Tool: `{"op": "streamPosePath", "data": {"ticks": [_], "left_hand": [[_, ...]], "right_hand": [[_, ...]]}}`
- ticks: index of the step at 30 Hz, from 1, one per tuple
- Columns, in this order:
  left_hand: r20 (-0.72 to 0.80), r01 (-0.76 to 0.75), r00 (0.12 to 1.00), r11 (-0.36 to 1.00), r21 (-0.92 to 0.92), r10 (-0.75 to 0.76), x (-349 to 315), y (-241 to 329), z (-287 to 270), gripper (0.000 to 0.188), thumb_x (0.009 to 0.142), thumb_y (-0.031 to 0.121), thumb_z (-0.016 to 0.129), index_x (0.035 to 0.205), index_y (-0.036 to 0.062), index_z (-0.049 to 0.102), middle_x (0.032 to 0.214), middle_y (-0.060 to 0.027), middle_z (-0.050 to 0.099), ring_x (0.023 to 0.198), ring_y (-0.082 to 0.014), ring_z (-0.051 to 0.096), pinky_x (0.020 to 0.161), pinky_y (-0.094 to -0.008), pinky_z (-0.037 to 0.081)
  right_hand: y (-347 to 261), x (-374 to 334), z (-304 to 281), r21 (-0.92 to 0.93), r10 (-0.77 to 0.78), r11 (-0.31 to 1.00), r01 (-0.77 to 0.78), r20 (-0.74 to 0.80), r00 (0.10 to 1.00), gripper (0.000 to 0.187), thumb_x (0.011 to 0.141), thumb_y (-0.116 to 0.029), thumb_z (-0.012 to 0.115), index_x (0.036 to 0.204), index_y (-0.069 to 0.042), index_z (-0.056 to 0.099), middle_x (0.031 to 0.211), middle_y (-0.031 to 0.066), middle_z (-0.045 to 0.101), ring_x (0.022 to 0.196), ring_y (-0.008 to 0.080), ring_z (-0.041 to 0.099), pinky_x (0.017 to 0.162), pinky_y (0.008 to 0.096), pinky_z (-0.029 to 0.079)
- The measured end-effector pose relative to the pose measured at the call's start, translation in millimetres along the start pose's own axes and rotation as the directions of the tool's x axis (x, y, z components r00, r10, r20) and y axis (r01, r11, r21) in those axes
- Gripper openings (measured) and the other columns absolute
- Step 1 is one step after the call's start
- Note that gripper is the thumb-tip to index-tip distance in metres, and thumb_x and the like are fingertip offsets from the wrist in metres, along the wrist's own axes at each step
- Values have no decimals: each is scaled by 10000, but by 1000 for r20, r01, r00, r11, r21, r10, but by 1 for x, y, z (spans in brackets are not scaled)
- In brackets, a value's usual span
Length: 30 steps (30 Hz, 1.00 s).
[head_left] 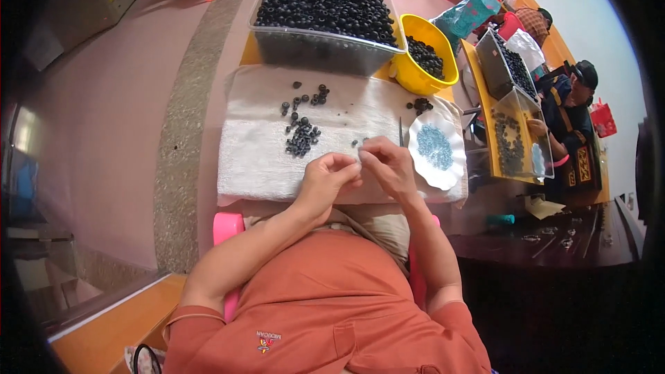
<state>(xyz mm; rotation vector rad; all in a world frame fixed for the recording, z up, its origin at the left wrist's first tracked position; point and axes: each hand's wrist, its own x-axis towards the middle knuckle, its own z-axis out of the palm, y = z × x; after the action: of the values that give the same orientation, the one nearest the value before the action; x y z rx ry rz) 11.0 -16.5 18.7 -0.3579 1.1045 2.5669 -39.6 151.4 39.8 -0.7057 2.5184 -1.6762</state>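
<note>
My left hand (328, 179) and my right hand (390, 168) meet over the front of a white cloth (253, 145), fingertips pinched close together. Whatever they hold is too small to make out. Ahead of my left hand lies a loose cluster of small black bead-like parts (302, 136), some with holes. Right beside my right hand stands a white scalloped plate (454, 174) with tiny light-blue pieces (434, 147) in it. A thin dark tool (401, 131), perhaps tweezers, lies between hand and plate. A few more dark pieces (419, 105) sit behind the plate.
At the back, a clear plastic bin (318, 52) is heaped with black parts, next to a yellow tub (415, 82) of the same. To the right, a co-worker (571, 107) sits at another table (495, 140) with clear bins. A dark tabletop (512, 246) holds small metal items.
</note>
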Motion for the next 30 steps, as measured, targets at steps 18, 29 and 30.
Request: {"op": "streamPosePath", "data": {"ticks": [18, 29, 30], "left_hand": [[-13, -79, 997, 997, 19, 80, -14, 0, -15, 121, 889, 72, 686, 972, 28, 610, 852, -46, 658, 746, -123, 662, 707, -238, 563], [-2, -91, 996, 995, 27, 91, -14, -2, -18, 112, 891, 80, 687, 963, 39, 612, 848, -31, 650, 726, -105, 641, 697, -234, 557], [5, -97, 995, 995, 23, 97, -14, -2, -17, 114, 891, 83, 688, 964, 38, 612, 849, -32, 650, 723, -105, 640, 695, -234, 556]], "right_hand": [[-4, 78, 42, -570, -87, 772, 280, 342, 936, 276, 821, -183, 663, 1075, -77, 682, 986, 118, 652, 868, 315, 649, 776, 397, 513], [26, 48, -25, -274, -68, 958, 79, 50, 996, 179, 841, 2, 661, 1019, -2, 684, 885, 78, 658, 748, 140, 607, 661, 255, 480], [28, 44, -26, -231, -51, 971, 63, 55, 997, 176, 840, -1, 663, 1015, -1, 684, 889, 79, 660, 748, 141, 606, 660, 255, 477]]}}
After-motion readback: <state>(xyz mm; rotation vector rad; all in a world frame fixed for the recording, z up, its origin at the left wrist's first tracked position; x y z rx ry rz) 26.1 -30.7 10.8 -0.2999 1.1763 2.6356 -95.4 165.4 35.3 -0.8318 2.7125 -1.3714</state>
